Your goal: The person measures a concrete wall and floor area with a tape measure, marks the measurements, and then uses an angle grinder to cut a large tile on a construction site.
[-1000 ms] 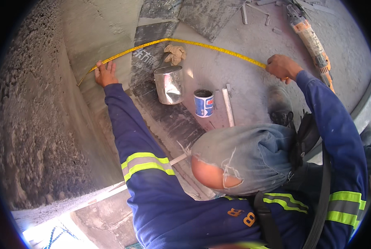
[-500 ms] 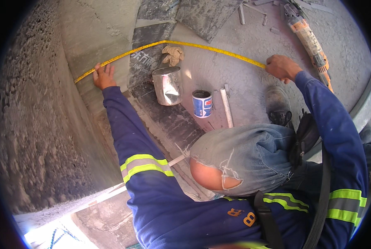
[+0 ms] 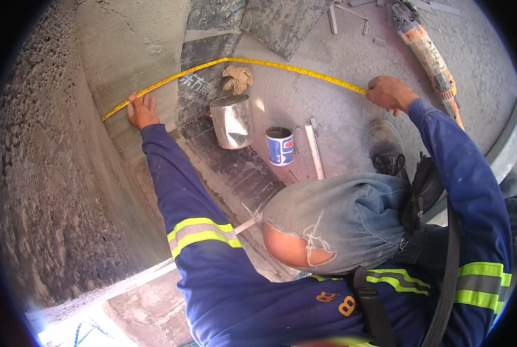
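Note:
A yellow tape measure blade (image 3: 293, 69) runs from the rough wall on the left across to the right, bending near its middle. My left hand (image 3: 142, 111) pinches the blade near its left end, its other fingers loosely spread. At the blade's right end my right hand (image 3: 389, 93) is closed round the tape measure; the fingers hide whatever case is there. Below the blade stand a shiny metal can (image 3: 232, 122) and a smaller blue-and-white can (image 3: 280, 146) with a dark inside. A crumpled tan glove (image 3: 238, 78) lies just under the blade's bend.
An orange angle grinder (image 3: 429, 58) lies on the dusty floor at the far right. A white stick (image 3: 314, 151) rests beside the small can. Dark sheets (image 3: 284, 23) and offcuts lie at the back. A rough wall (image 3: 44, 168) rises at left; my boot (image 3: 387, 144) is below my right hand.
The view has shifted slightly, so the floor things sit a little further left. The left fingers have moved slightly on the blade; the tape stays stretched between both hands.

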The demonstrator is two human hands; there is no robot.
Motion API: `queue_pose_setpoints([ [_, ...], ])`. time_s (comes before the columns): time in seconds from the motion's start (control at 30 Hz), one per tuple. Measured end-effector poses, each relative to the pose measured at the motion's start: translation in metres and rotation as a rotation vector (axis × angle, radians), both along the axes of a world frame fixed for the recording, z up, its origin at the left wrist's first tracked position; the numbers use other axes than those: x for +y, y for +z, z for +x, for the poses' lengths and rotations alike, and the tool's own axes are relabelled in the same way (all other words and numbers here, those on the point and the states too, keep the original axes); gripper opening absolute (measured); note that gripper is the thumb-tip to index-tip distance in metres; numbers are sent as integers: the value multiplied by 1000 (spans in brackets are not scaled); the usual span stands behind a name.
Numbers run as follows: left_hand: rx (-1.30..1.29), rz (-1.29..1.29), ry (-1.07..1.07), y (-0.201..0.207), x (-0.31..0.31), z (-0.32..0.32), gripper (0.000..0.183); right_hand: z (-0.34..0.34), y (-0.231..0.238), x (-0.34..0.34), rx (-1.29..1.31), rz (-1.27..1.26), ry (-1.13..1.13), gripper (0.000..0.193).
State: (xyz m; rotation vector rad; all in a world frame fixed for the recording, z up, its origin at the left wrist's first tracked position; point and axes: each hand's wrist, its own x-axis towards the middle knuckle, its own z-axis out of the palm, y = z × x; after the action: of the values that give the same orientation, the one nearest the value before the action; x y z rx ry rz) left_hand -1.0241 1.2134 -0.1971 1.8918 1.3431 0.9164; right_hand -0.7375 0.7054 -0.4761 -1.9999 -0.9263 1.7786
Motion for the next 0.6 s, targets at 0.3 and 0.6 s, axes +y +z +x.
queue_pose_setpoints([
  [0.3,-21,-37,10,1,-3,2,50,-18,-5,22,50,-5,-3,45],
  [0.6,-16,-44,-7,1,-5,1,55,-24,-13,24,47,-41,-18,46],
])
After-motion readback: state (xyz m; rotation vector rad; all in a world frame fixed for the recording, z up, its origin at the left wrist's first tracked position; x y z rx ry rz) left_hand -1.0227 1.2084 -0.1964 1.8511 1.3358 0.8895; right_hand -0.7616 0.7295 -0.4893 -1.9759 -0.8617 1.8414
